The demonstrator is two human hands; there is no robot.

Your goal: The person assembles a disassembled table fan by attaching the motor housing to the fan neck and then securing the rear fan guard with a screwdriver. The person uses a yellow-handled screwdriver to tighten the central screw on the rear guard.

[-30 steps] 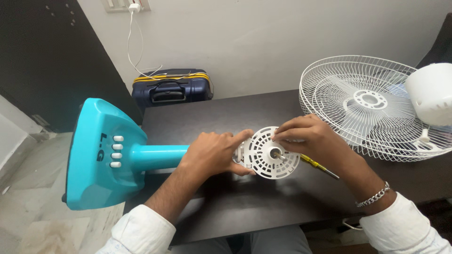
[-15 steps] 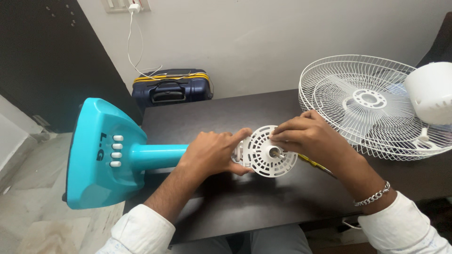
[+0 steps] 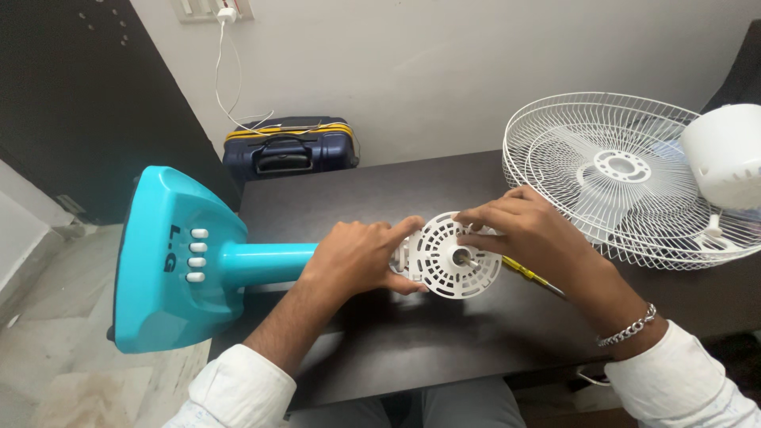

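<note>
Two hands meet at the white slotted disc (image 3: 453,255): our left hand (image 3: 361,257) clasps its rim, while our right hand (image 3: 519,226) apparently pinches something tiny above the shaft; we should steady it squarely.

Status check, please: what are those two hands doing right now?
Left hand grips the fan motor head. Right hand fingers the white slotted disc. Yellow screwdriver lies under the right wrist.

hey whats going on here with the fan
A person has a turquoise fan stand lying on its side across a dark table. The left hand grips the motor end, while the right hand has its fingertips on the top edge of the white slotted round plate around the shaft. A yellow-handled screwdriver lies under the right hand. The white wire grilles sit at the table's right side.
</note>
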